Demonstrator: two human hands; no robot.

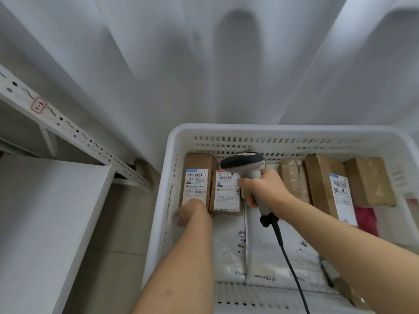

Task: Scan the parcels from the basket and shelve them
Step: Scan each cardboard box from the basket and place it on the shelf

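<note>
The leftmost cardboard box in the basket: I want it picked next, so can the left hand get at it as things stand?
Probably yes. The left hand already rests on the near end of the leftmost cardboard box, nothing lies on top, though the basket wall crowds its left side.

Take the white basket [181, 141] as your landmark. Against its left wall you see a cardboard box [196, 177] whose white label carries barcodes and a code that looks like "301E- M1 4218"; the smaller print is too blurred to read. Just right of it, a second box [225, 192] shows a label topped with digits starting "642 L714", with a barcode down its right edge. Near the basket's front, a white mailer bag [267, 257] shows "5元". Left of the basket, the shelf upright [56, 120] bears a red-outlined tag [38, 105] with handwritten marks you cannot make out.
</note>
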